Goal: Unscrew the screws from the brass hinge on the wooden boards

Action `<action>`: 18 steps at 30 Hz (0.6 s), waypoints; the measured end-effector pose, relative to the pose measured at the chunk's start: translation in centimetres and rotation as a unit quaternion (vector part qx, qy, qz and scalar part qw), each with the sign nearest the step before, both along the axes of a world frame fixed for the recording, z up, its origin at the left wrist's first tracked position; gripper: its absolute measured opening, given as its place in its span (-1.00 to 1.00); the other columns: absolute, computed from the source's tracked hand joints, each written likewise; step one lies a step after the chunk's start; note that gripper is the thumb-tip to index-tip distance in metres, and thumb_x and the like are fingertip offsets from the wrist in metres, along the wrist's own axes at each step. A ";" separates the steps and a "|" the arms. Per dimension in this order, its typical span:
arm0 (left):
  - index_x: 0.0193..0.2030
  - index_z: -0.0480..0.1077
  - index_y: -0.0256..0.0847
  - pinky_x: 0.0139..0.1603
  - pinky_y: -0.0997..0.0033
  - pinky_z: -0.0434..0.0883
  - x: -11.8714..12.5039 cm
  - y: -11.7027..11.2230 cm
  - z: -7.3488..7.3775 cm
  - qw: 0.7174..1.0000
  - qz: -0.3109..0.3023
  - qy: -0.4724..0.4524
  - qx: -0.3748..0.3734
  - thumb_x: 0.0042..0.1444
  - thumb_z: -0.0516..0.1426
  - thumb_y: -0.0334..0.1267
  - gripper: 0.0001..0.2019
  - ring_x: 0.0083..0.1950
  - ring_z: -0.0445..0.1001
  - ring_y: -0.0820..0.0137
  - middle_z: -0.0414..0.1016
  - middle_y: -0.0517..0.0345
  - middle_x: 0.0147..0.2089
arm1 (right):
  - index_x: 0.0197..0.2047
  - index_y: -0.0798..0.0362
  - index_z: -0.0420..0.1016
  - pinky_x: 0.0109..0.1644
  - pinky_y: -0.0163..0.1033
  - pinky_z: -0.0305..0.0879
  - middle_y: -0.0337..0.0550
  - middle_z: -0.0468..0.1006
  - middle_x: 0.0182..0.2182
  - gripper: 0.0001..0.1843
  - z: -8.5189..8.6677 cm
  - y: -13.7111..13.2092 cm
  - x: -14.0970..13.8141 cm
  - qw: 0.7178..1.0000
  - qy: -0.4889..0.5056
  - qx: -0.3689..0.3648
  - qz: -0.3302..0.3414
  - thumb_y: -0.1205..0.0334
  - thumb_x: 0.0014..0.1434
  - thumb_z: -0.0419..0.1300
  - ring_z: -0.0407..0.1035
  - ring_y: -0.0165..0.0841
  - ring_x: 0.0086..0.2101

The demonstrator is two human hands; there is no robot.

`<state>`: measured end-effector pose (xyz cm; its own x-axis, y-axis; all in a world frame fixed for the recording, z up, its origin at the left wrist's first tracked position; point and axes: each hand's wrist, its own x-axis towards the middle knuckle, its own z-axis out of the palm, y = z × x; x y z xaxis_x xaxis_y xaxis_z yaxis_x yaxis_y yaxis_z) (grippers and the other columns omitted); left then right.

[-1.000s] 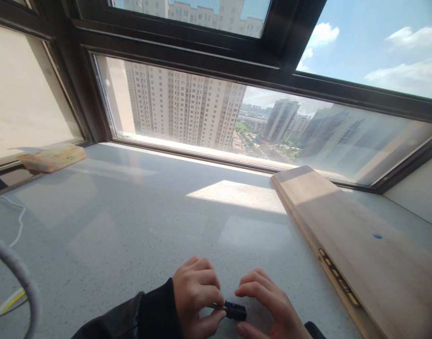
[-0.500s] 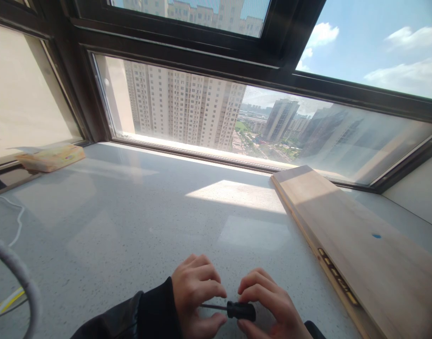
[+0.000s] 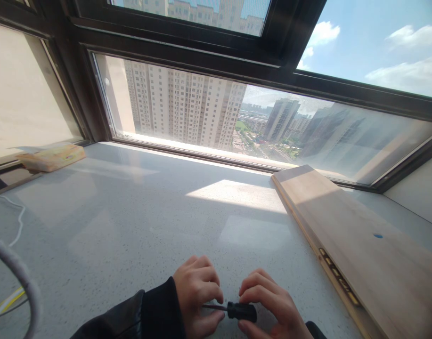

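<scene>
A small screwdriver [image 3: 241, 311] with a black handle and a thin metal shaft lies sideways between my hands at the bottom of the view. My right hand [image 3: 272, 301] grips the handle, thumb below and fingertips above. The shaft runs leftward into my curled left hand [image 3: 199, 294], which closes around its far end. My left thumb and forefinger stay a little apart near the shaft, and the tip is hidden behind the fingers. Below both hands is the pale speckled sill top [image 3: 131, 245].
A long wooden board [image 3: 346, 226] lies along the right, with a black and yellow label on its edge. A tissue pack [image 3: 53, 157] sits in the far left corner. Grey tubing [image 3: 25, 278] and a white cable [image 3: 20, 221] are at the left. Dark-framed windows [image 3: 201, 113] stand behind.
My left fingers have drawn in slightly, closer over the shaft. The screwdriver and my right hand have barely shifted.
</scene>
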<state>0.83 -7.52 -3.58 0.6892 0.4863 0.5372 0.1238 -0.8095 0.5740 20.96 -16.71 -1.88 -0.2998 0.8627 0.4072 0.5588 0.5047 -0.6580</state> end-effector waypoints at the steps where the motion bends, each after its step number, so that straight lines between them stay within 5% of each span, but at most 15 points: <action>1: -0.46 0.42 -0.16 -0.30 0.37 0.13 0.0 0.0 0.0 1.000 -0.002 0.003 0.000 -0.22 0.27 -0.37 -0.86 -0.32 0.36 0.43 0.47 0.29 -0.42 | -0.25 0.03 0.36 -0.25 -0.20 0.28 -0.13 0.45 -0.33 -0.87 0.1 0.0 0.0 1.000 0.000 0.001 -0.001 0.29 0.11 0.22 0.32 -0.32 -0.29; 7: -0.48 0.40 -0.18 -0.33 0.38 0.12 0.1 0.0 0.0 1.000 -0.008 -0.025 0.012 -0.19 0.22 -0.40 -0.91 -0.35 0.35 0.45 0.46 0.27 -0.45 | -0.24 0.02 0.36 -0.26 -0.22 0.29 -0.13 0.45 -0.34 -0.88 0.2 0.3 -0.1 1.000 0.010 0.013 -0.007 0.22 0.14 0.20 0.33 -0.32 -0.30; 12: -0.50 0.37 -0.20 -0.35 0.39 0.09 0.2 -0.1 0.2 0.998 0.002 -0.053 0.029 -0.19 0.19 -0.43 -0.91 -0.37 0.33 0.46 0.44 0.28 -0.47 | -0.10 -0.01 0.35 -0.22 -0.21 0.32 -0.13 0.48 -0.30 -0.61 0.1 0.3 0.0 0.999 0.006 0.029 -0.037 -0.04 0.09 0.25 0.36 -0.30 -0.28; 18: -0.50 0.37 -0.20 -0.35 0.39 0.08 0.2 0.0 0.0 0.999 0.001 -0.047 0.028 -0.19 0.22 -0.41 -0.90 -0.37 0.32 0.46 0.43 0.28 -0.47 | -0.10 0.00 0.37 -0.21 -0.20 0.33 -0.11 0.48 -0.30 -0.60 0.1 0.2 -0.1 0.999 -0.011 0.021 -0.039 -0.06 0.09 0.24 0.37 -0.29 -0.28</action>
